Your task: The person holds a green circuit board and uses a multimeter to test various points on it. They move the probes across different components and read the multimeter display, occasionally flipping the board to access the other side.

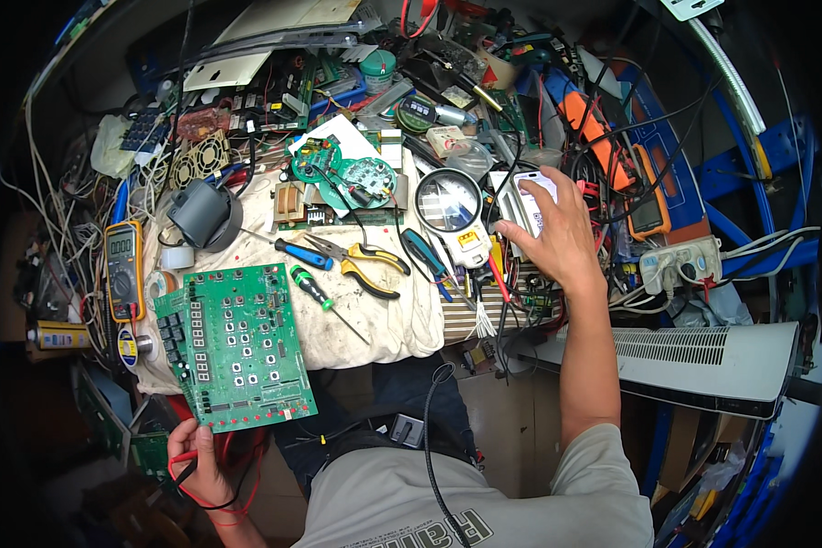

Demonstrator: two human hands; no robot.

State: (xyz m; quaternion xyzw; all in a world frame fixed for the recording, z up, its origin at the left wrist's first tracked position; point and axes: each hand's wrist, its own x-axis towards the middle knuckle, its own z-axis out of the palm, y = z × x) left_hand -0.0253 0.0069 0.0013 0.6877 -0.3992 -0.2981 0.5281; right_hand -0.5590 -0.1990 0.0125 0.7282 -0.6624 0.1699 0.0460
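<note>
My left hand is closed around red and black test leads, beside the lower corner of a green circuit board. The board carries rows of push buttons and a column of digit displays. It lies tilted over the near left edge of the cloth, overlapping a smaller relay board. At the right, my right hand reaches over a white boxy device, thumb and fingers apart; whether they touch it is unclear. A magnifying glass is to the left of that hand. A yellow multimeter stands far left.
On the stained cloth lie yellow-handled pliers, a blue screwdriver, a green screwdriver and round green boards. Piled electronics and cables crowd the back. An orange meter and a power strip are at right.
</note>
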